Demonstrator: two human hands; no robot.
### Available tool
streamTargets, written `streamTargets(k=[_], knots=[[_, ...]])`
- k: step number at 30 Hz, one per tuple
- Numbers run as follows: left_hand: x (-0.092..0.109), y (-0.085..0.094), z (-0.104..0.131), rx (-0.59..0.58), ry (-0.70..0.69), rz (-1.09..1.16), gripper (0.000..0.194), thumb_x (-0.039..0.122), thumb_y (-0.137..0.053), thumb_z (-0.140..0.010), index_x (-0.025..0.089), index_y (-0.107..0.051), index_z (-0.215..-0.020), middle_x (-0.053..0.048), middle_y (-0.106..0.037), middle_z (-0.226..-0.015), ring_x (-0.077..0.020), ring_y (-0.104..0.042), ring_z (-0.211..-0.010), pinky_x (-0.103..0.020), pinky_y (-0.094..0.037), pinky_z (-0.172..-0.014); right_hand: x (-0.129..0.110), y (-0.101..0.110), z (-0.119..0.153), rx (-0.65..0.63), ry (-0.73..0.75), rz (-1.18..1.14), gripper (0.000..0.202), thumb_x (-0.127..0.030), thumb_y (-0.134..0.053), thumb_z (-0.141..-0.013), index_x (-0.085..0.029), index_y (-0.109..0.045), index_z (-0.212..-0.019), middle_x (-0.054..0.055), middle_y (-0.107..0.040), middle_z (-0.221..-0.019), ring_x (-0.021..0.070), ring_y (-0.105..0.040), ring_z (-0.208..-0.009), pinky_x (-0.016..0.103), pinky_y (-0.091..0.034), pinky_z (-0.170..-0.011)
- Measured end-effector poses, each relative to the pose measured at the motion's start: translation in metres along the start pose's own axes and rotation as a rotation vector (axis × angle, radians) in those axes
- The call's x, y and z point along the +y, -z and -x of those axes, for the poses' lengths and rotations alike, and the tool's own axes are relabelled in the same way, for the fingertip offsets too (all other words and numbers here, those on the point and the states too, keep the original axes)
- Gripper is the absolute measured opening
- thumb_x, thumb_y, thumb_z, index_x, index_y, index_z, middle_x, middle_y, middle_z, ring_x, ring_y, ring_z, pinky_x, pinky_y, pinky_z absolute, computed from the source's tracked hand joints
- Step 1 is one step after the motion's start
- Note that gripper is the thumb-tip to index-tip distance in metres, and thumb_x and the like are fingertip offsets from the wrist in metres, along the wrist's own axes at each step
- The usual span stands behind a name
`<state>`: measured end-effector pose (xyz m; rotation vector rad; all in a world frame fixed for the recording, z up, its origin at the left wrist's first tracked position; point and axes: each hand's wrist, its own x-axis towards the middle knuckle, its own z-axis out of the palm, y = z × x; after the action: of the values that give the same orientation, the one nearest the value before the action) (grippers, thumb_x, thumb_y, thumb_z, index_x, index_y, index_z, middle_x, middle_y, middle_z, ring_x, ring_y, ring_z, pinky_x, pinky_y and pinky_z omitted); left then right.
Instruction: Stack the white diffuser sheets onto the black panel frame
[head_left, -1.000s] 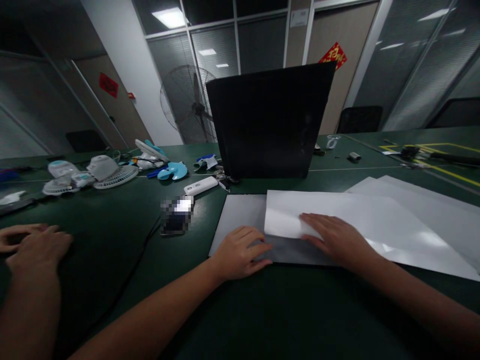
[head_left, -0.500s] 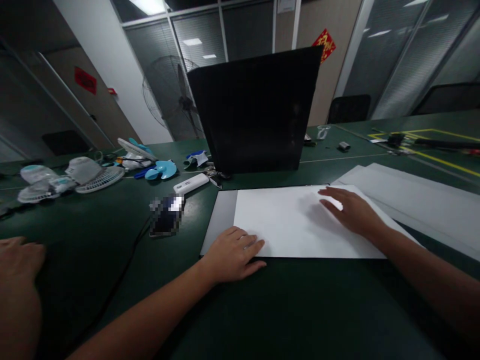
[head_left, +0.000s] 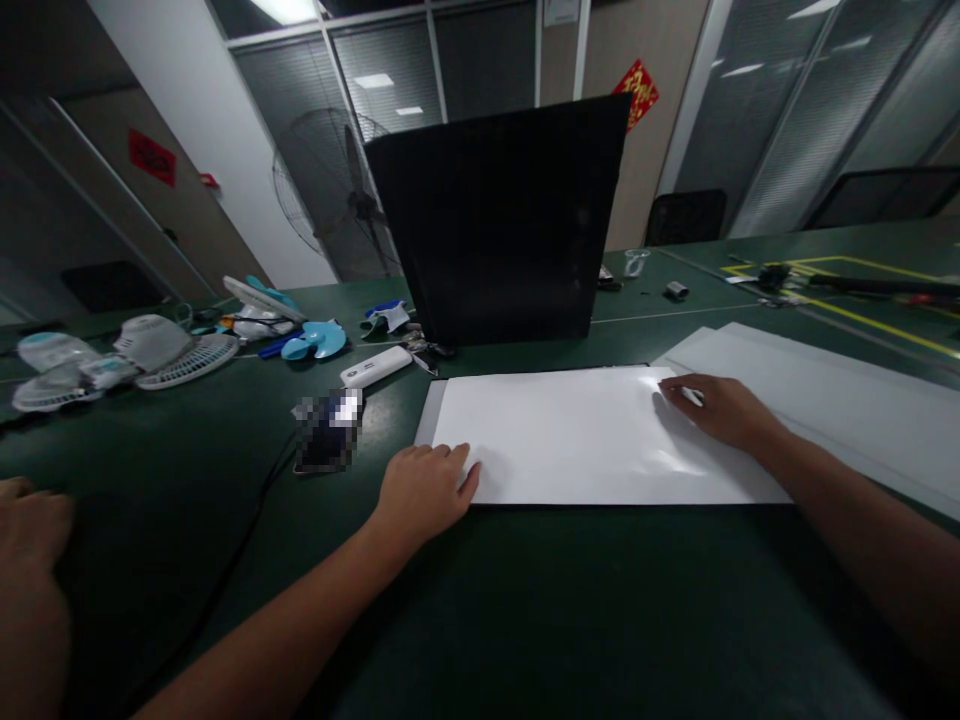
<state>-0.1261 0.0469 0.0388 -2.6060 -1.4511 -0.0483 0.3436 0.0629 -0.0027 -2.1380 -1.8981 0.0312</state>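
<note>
A white glossy sheet (head_left: 555,430) lies over a flat grey panel (head_left: 430,415) with a dark edge; a narrow strip of the panel shows at the left. My left hand (head_left: 424,490) is closed at the sheet's lower left corner, thumb and fingers on its edge. At the sheet's upper right, my right hand (head_left: 720,408) pinches its edge, fingertips together. Light glints and faint ripples show on the sheet near that hand.
Behind the sheet stands a large black panel (head_left: 502,230). More white sheets (head_left: 832,400) lie at the right. To the left are a phone (head_left: 328,430) with a cable, a white power strip-like bar (head_left: 376,367), and fan parts (head_left: 187,360). Another person's hand (head_left: 34,525) rests at far left.
The white sheet has slid left over the grey panel, narrowing the bare strip. My left hand has moved left and closed on the sheet's edge; my right hand's fingers have come together.
</note>
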Motion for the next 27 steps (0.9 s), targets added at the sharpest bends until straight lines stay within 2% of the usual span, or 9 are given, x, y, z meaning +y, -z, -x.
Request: streamTargets(k=[3, 5, 7, 9, 11, 15, 19, 23, 27], knots=[[-0.005, -0.006, -0.002, 0.063, 0.049, 0.026, 0.047, 0.049, -0.041, -0.104, 0.02, -0.069, -0.13, -0.015, -0.076, -0.122, -0.0354, -0.072, -0.109, -0.053, -0.055, -0.094, -0.005, 0.001, 0.001, 0.004, 0.047, 0.014, 0.057, -0.052, -0.037, -0.104, -0.018, -0.071, -0.134, 0.01, -0.068, -0.14, 0.0289, -0.066, -0.119, 0.042, -0.047, -0.107], [-0.01, -0.011, -0.004, 0.082, 0.118, 0.023, 0.057, 0.057, -0.041, -0.103, 0.021, -0.06, -0.143, -0.017, -0.065, -0.143, -0.0397, -0.063, -0.128, -0.057, -0.051, -0.103, -0.008, 0.005, 0.003, 0.043, -0.035, 0.105, 0.058, -0.053, -0.035, -0.104, -0.019, -0.068, -0.137, 0.012, -0.067, -0.141, 0.0314, -0.066, -0.117, 0.045, -0.051, -0.1], [-0.014, -0.016, -0.007, 0.041, 0.187, 0.023, 0.069, 0.065, -0.039, -0.102, 0.02, -0.049, -0.154, -0.02, -0.054, -0.155, -0.0446, -0.055, -0.137, -0.06, -0.049, -0.105, -0.011, 0.011, 0.004, 0.061, -0.183, 0.203, 0.061, -0.055, -0.032, -0.103, -0.02, -0.066, -0.141, 0.014, -0.067, -0.139, 0.0351, -0.067, -0.113, 0.049, -0.055, -0.091], [-0.018, -0.02, -0.01, -0.018, 0.216, 0.039, 0.075, 0.068, -0.033, -0.102, 0.018, -0.045, -0.157, -0.023, -0.051, -0.157, -0.0469, -0.055, -0.137, -0.062, -0.05, -0.103, -0.013, 0.014, 0.006, 0.036, -0.308, 0.259, 0.067, -0.06, -0.029, -0.102, -0.02, -0.063, -0.144, 0.017, -0.067, -0.136, 0.0384, -0.067, -0.11, 0.051, -0.056, -0.084], [-0.02, -0.024, -0.011, -0.042, 0.214, 0.054, 0.076, 0.069, -0.029, -0.103, 0.017, -0.046, -0.155, -0.025, -0.053, -0.154, -0.046, -0.059, -0.133, -0.059, -0.052, -0.099, -0.015, 0.013, 0.008, -0.01, -0.348, 0.27, 0.074, -0.066, -0.028, -0.1, -0.018, -0.06, -0.147, 0.021, -0.065, -0.137, 0.0403, -0.067, -0.111, 0.053, -0.056, -0.083], [-0.022, -0.027, -0.011, -0.018, 0.205, 0.054, 0.074, 0.07, -0.027, -0.103, 0.018, -0.05, -0.151, -0.023, -0.06, -0.147, -0.0407, -0.065, -0.125, -0.052, -0.056, -0.094, -0.018, 0.005, 0.008, -0.043, -0.309, 0.221, 0.08, -0.071, -0.03, -0.098, -0.013, -0.06, -0.144, 0.026, -0.063, -0.137, 0.0411, -0.065, -0.115, 0.053, -0.055, -0.087], [-0.022, -0.026, -0.011, -0.004, 0.207, 0.067, 0.071, 0.067, -0.028, -0.104, 0.018, -0.051, -0.15, -0.021, -0.063, -0.143, -0.037, -0.068, -0.121, -0.049, -0.056, -0.093, -0.023, -0.001, 0.008, -0.004, -0.259, 0.149, 0.077, -0.067, -0.035, -0.099, -0.011, -0.057, -0.147, 0.023, -0.064, -0.135, 0.0385, -0.066, -0.113, 0.052, -0.054, -0.09], [-0.022, -0.023, -0.011, -0.015, 0.233, 0.062, 0.068, 0.065, -0.034, -0.103, 0.018, -0.051, -0.149, -0.021, -0.062, -0.144, -0.0382, -0.068, -0.12, -0.049, -0.057, -0.09, -0.03, -0.001, 0.009, 0.028, -0.224, 0.087, 0.072, -0.063, -0.039, -0.099, -0.015, -0.053, -0.152, 0.016, -0.069, -0.128, 0.0325, -0.067, -0.107, 0.048, -0.055, -0.088], [-0.02, -0.024, -0.012, -0.035, 0.232, 0.054, 0.066, 0.064, -0.038, -0.102, 0.018, -0.055, -0.146, -0.022, -0.059, -0.149, -0.0408, -0.065, -0.125, -0.053, -0.056, -0.093, -0.03, 0.002, 0.007, 0.069, -0.218, 0.062, 0.066, -0.06, -0.042, -0.099, -0.019, -0.057, -0.148, 0.014, -0.069, -0.128, 0.0302, -0.067, -0.102, 0.045, -0.054, -0.086]])
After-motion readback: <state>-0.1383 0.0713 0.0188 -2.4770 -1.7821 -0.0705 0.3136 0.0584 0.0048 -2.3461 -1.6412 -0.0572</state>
